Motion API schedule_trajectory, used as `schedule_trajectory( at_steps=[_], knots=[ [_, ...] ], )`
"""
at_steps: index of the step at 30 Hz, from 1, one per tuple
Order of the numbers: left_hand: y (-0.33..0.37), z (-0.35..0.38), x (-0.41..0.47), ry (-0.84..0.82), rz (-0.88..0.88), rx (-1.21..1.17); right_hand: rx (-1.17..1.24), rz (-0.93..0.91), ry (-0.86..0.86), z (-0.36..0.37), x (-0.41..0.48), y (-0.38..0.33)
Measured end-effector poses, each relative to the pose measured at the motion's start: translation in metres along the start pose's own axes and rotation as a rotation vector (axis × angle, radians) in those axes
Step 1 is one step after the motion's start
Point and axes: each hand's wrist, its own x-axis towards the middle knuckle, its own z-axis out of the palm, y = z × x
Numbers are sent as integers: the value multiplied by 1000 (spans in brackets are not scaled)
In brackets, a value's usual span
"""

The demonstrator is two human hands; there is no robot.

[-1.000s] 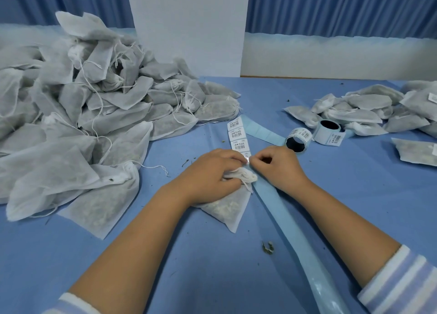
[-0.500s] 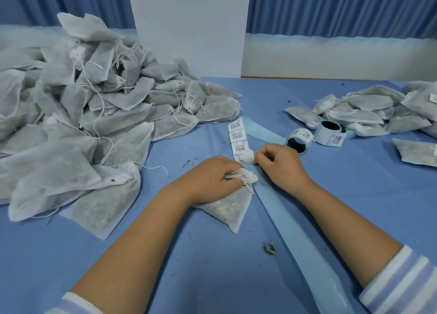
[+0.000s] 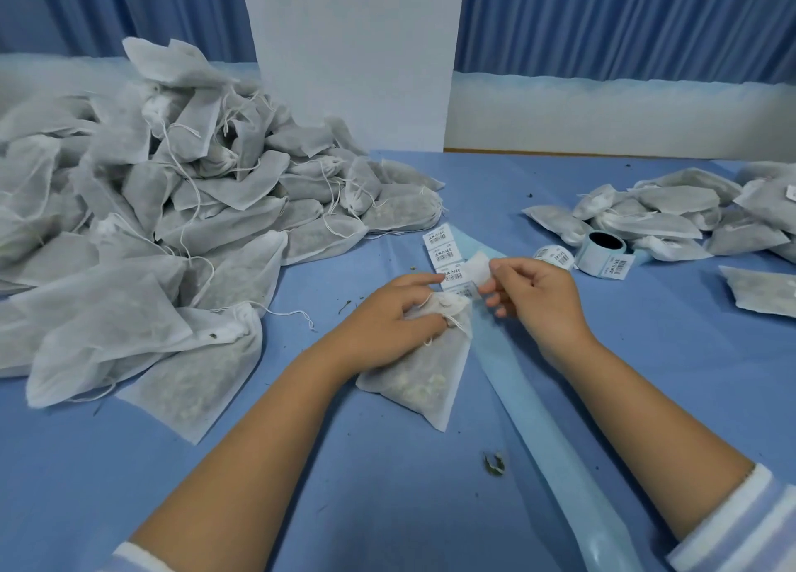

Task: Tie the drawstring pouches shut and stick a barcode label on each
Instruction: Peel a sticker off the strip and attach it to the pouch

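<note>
1. The right hand (image 3: 534,300) pinches a small white rectangular label (image 3: 477,270) between thumb and forefinger.
2. The left hand (image 3: 387,324) grips the gathered neck of a white non-woven drawstring pouch (image 3: 424,382), pinning it to the table.
3. The pouch's neck sits just beside and below the label. Its long axis runs back toward the person, so the right hand likely makes the short move.
4. A printed barcode strip (image 3: 443,253) lies beyond the fingertips, with a pale blue backing ribbon (image 3: 538,421) under the right wrist.

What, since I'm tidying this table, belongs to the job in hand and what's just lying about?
Job: white mesh drawstring pouch gripped by the left hand; peeled white label pinched in the right hand; barcode-label strip on blue backing; blue label roll.
Lying about: dried leaf scrap; tall white board.
</note>
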Motion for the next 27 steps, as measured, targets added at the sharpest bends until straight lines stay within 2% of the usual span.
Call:
schedule_trajectory(
  at_steps=[4,9,15,20,25,27],
  knots=[
    [2,-3,2,96,-91,-194,145,49,-55,1,-2,-5],
    [-2,-5,6,232,-227,-333,173,105,-112,4,-5,-7],
    [-5,-5,10,336,-315,-494,125,-5,-96,5,-10,-7],
    [-7,-4,10,319,-370,-600,92,24,-89,7,-12,-14],
    [-8,-2,11,276,-405,-547,232,34,-33,9,-15,-19],
    [-7,-1,10,247,-403,-532,196,7,-3,7,-14,-20]
  ],
)
